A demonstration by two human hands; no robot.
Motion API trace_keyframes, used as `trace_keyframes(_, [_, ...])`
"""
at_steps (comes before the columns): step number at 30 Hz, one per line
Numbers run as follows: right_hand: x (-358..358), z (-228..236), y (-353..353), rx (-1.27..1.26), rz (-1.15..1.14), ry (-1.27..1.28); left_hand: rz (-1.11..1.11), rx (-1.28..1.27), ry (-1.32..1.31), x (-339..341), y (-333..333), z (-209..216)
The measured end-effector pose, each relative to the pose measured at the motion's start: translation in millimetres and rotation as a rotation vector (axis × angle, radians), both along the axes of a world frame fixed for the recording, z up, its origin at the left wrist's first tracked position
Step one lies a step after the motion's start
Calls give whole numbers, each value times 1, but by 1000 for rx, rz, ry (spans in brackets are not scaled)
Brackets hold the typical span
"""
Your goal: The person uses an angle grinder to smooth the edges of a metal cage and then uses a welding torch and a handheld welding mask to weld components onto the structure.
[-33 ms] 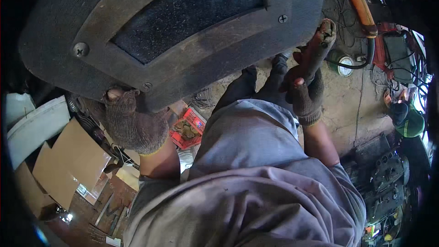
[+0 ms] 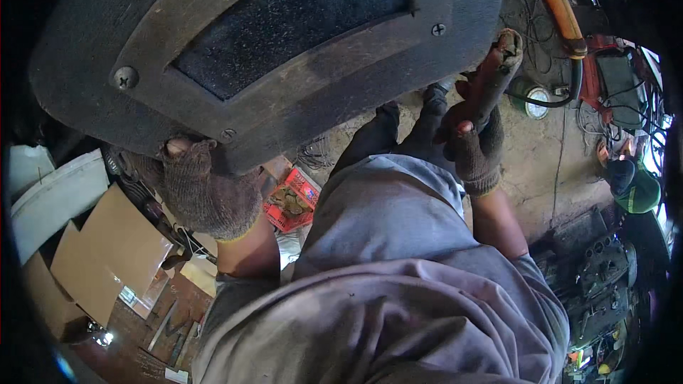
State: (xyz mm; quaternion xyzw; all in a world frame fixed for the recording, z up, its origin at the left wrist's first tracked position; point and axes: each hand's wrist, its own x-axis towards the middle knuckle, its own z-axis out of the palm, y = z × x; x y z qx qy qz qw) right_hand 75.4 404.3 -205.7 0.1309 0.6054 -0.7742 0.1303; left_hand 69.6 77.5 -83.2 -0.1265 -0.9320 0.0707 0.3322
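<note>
A dark hand-held welding shield [image 2: 341, 64] fills the upper part of the view, close in front of me. A dusty dark glass window [image 2: 292, 28] is set in its screwed-on frame. My left hand [image 2: 206, 188], in a worn knitted glove with a bare thumb tip, is closed at the shield's lower left edge; the handle is hidden. To the right, my right hand [image 2: 480, 146], gloved alike, is wrapped round a scuffed reddish-brown welding electrode holder [image 2: 494, 75]. Its worn end points up and away from me, beside the shield's right edge.
A red plastic crate [image 2: 292, 203] stands on the floor between my left arm and my legs. Cardboard sheets [image 2: 107, 249] lean at the left. An orange handle-like tube [image 2: 560, 11], a can [image 2: 530, 99] and cables are at the far right. A person in a green top [image 2: 637, 188] is at the right edge.
</note>
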Motion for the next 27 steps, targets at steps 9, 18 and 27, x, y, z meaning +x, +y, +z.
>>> trace_keyframes(9, [-1,3,2,-112,-8,-97,-13,1,3,-3,-1,3])
trace_keyframes(18, [7,-17,11,277,72,134,-12,-5,11,-3,-1,4])
trace_keyframes(27, [13,-15,12,59,-46,97,21,-51,56,-8,-5,13])
